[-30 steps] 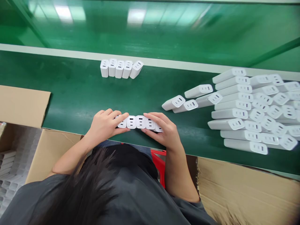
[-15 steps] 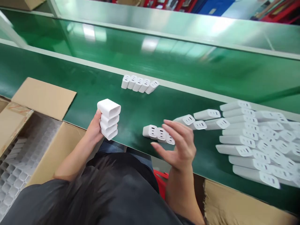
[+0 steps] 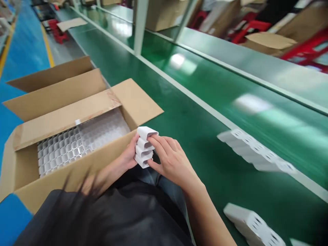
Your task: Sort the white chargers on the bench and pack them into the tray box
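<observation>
My left hand is closed round the left side of a stack of several white charger housings, held above the near edge of the green bench. Their hollow open ends face right. My right hand is closed on the stack from the other side, its fingertips and thumb at the open ends. Directly left of the hands is an open cardboard box, holding rows of white housings, part of them under a translucent sheet.
A slanted row of white chargers with slots lies against the pale strip on the bench. More white chargers lie at the lower right. One box flap overhangs the bench. Farther off stand a red stool and a bench post.
The view has swung left, bringing the box into full sight. My right hand has left the chargers on the bench and come to the stack in my left hand.
</observation>
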A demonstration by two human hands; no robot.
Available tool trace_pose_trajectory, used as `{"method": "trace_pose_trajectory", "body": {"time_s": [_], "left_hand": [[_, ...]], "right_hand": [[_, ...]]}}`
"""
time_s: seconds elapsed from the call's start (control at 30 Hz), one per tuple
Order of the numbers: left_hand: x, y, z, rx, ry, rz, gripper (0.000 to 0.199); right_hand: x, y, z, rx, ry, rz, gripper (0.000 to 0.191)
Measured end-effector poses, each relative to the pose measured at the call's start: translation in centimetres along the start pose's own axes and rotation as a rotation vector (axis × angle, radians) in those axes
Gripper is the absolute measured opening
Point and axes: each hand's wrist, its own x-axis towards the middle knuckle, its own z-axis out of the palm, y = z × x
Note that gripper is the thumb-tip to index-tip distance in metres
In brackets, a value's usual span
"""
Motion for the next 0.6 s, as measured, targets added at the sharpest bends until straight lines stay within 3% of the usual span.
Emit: {"method": "trace_pose_trajectory", "body": {"time_s": [0.1, 0.2, 0.27, 0.33, 0.4, 0.47, 0.6], "left_hand": [[-1.8, 2.3, -2.7, 0.076, -0.087, 0.163, 0.064], [-4.1, 6.4, -7.1, 0.428, -0.042, 0.426, 0.074], [-5.9, 10.2, -11.2, 0.878, 0.098, 0.561, 0.068], [-7.8, 14.1, -15.5, 1.490, 0.353, 0.687, 0.066], [-9.6, 17.5, -19.2, 1.672, 0.509, 0.739, 0.068], [-11.1, 20.1, -21.7, 1.742, 0.615, 0.784, 0.068], [-12.4, 23.0, -23.2, 1.806, 0.790, 0.931, 0.058]], "right_hand": [[3.8, -0.4, 1.5, 0.097, 0.018, -0.135, 0.051], [8.0, 0.0, 2.9, 0.243, 0.009, -0.239, 0.055], [11.0, 0.6, 4.2, 0.334, -0.062, -0.258, 0.057], [13.8, 0.9, 6.0, 0.360, -0.205, -0.272, 0.056], [16.5, 0.5, 8.0, 0.329, -0.368, -0.347, 0.056], [19.0, -0.5, 10.0, 0.300, -0.496, -0.456, 0.054], [23.4, -3.3, 14.3, 0.301, -0.626, -0.580, 0.063]]}}
